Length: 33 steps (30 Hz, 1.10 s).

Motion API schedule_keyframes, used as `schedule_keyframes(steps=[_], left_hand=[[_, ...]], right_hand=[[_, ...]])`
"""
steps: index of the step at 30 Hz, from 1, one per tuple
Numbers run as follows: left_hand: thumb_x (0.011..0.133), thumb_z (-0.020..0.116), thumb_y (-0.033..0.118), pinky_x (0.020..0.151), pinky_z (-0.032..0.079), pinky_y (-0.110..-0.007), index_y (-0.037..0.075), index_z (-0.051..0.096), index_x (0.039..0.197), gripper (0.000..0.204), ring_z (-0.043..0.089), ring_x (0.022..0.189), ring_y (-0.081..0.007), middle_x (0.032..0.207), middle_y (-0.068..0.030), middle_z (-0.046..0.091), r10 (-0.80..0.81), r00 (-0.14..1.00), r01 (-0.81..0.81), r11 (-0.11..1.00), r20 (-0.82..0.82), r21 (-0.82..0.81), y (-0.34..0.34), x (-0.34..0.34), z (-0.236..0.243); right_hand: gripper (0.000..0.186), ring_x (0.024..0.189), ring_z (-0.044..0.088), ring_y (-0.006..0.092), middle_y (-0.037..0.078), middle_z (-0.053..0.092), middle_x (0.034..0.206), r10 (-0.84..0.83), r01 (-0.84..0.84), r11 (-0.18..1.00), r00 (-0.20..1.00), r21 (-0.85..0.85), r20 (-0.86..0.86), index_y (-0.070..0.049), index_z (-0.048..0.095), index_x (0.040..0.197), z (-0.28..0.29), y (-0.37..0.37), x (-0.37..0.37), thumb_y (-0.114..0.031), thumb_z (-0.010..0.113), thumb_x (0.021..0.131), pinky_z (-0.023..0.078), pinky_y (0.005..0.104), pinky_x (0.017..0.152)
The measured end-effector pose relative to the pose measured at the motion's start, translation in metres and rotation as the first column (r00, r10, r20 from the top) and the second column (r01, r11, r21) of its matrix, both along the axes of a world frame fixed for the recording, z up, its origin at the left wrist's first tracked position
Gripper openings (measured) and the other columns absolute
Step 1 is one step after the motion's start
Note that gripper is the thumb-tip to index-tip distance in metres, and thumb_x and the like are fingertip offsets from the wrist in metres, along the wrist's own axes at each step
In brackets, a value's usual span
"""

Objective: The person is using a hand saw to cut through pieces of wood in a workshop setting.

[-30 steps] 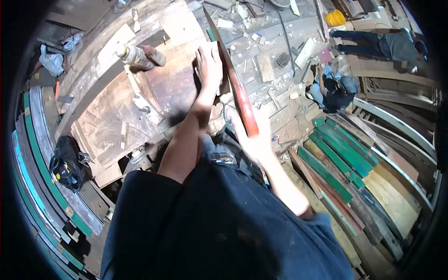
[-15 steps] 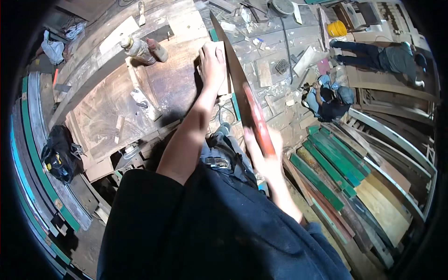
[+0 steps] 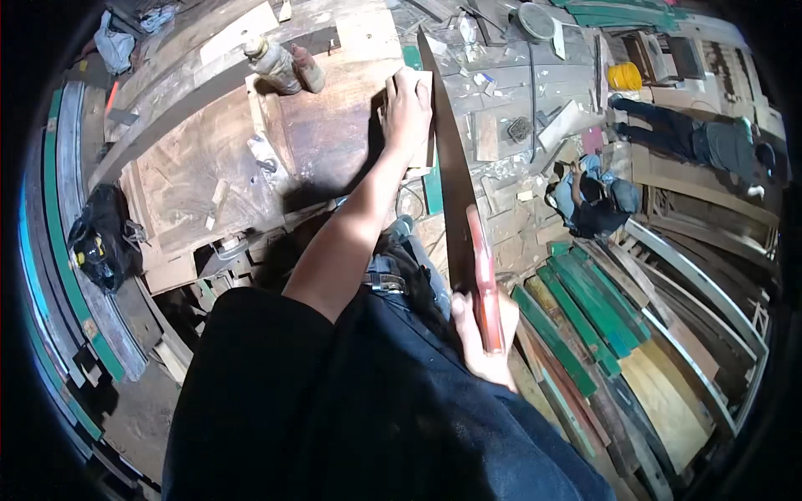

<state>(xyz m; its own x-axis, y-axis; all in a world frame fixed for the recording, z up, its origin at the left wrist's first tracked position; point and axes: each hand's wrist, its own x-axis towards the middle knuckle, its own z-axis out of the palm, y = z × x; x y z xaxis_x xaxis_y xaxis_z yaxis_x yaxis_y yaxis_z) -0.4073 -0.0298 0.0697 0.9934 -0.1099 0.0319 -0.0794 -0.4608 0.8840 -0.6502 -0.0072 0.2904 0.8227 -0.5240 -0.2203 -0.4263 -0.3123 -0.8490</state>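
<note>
A handsaw with a long dark blade and a red handle runs lengthwise past the right edge of the wooden workbench. Its handle is wrapped in the fingers of my right hand, low and close to my body. Farther off, my left hand grips a pale wood piece at the bench edge, fingers curled over its top. The blade lies just right of that piece; whether its teeth touch the wood cannot be made out. A green strip shows beneath the piece.
Two dusty bottles and a whitish tool are on the bench. A black plastic bag is at left. Green boards are stacked at right. One person sits beyond them; another is farther off, near a yellow bucket.
My right hand has drawn the saw back toward my body, its handle now lower. My left hand keeps its grip on the wood piece. The whole view has shifted slightly.
</note>
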Motion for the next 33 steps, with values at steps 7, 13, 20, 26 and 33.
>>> schedule_keyframes(steps=[7, 13, 20, 26, 33], left_hand=[[0.095, 0.045, 0.034, 0.087, 0.042, -0.055, 0.01, 0.041, 0.121, 0.035, 0.049, 0.11, -0.0421, 0.12, -0.0207, 0.047, -0.117, 0.979, 0.098, 0.989, -0.17, -0.115, 0.014, 0.01, -0.017], [0.094, 0.046, 0.027, 0.088, 0.042, -0.052, 0.006, 0.042, 0.119, 0.033, 0.051, 0.105, -0.0434, 0.114, -0.0237, 0.049, -0.041, 0.999, 0.043, 0.999, 0.036, -0.033, 0.011, 0.002, 0.0], [0.088, 0.052, 0.016, 0.091, 0.04, -0.044, 0.001, 0.048, 0.116, 0.031, 0.049, 0.103, -0.0384, 0.107, -0.0221, 0.05, -0.124, 0.973, 0.149, 0.981, 0.192, -0.121, 0.017, 0.017, -0.024], [0.093, 0.048, 0.023, 0.086, 0.042, -0.048, 0.006, 0.046, 0.119, 0.031, 0.052, 0.101, -0.0429, 0.109, -0.0249, 0.051, 0.038, 0.996, -0.033, 0.997, 0.08, -0.071, 0.015, 0.007, -0.017], [0.093, 0.048, 0.026, 0.086, 0.044, -0.053, 0.006, 0.042, 0.121, 0.035, 0.052, 0.103, -0.0444, 0.116, -0.0242, 0.048, 0.014, 1.0, -0.013, 0.996, 0.011, -0.085, 0.016, 0.0, -0.002]], right_hand=[[0.021, 0.05, 0.046, 0.0182, 0.012, 0.05, 0.057, 0.063, -0.064, 0.998, 0.966, -0.005, 0.249, 0.002, 0.054, 0.074, -0.105, -0.045, 0.144, -0.014, 0.062, 0.086, 0.039, 0.0338, 0.05], [0.024, 0.053, 0.054, 0.0209, 0.012, 0.055, 0.061, 0.071, -0.072, 0.997, 0.996, -0.028, -0.056, 0.002, 0.062, 0.104, -0.002, 0.005, -0.007, -0.013, 0.063, 0.085, 0.045, 0.0305, 0.055], [0.019, 0.053, 0.054, 0.027, 0.016, 0.057, 0.062, 0.037, -0.042, 0.999, 0.97, 0.014, 0.239, 0.004, 0.057, 0.077, -0.106, -0.046, 0.139, -0.014, 0.061, 0.084, 0.044, 0.0365, 0.054], [0.015, 0.056, 0.054, 0.0217, 0.012, 0.057, 0.066, 0.062, -0.071, 0.996, 0.982, 0.048, 0.178, 0.002, 0.059, 0.09, -0.083, -0.019, 0.07, -0.012, 0.064, 0.084, 0.044, 0.0334, 0.056], [0.014, 0.054, 0.05, 0.0148, 0.011, 0.052, 0.061, 0.048, -0.052, 0.998, 0.993, 0.041, 0.111, 0.002, 0.058, 0.084, -0.052, -0.012, 0.04, -0.011, 0.061, 0.088, 0.043, 0.0315, 0.054]])
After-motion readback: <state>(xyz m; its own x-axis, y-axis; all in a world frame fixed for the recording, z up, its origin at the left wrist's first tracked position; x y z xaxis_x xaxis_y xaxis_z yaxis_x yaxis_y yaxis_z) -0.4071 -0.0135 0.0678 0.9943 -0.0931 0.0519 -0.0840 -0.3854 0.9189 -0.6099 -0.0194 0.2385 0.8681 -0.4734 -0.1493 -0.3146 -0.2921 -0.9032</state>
